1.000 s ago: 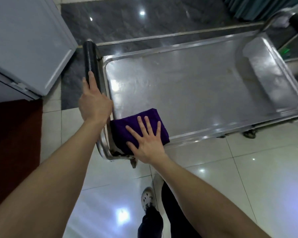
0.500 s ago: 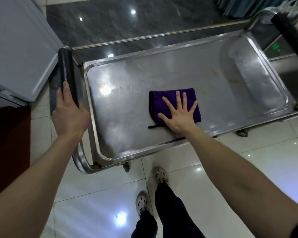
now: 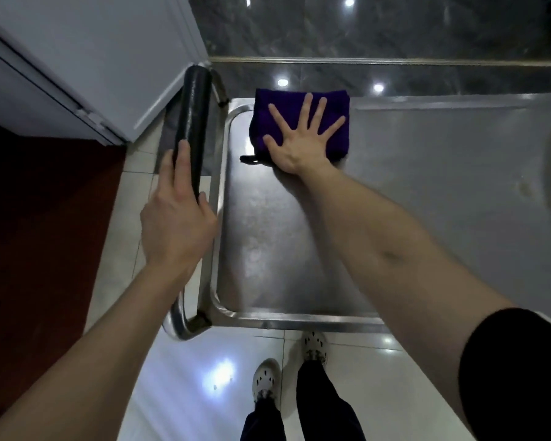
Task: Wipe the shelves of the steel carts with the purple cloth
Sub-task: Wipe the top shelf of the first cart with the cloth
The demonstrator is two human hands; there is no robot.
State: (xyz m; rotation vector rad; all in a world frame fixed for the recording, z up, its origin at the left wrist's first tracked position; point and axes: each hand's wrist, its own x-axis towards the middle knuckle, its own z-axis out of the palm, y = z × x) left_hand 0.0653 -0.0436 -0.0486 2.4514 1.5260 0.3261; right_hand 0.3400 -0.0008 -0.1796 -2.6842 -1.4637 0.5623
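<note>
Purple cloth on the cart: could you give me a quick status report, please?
Left hand holds the black handle. Right hand flat, fingers spread, pressing purple cloth at far corner of the shelf. White cabinet close beside the handle.

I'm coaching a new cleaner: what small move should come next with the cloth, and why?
Probably slide the purple cloth rightward along the far rim: the right hand presses it flat in the far-left corner of the shelf, while the left hand holds the black handle.
</note>
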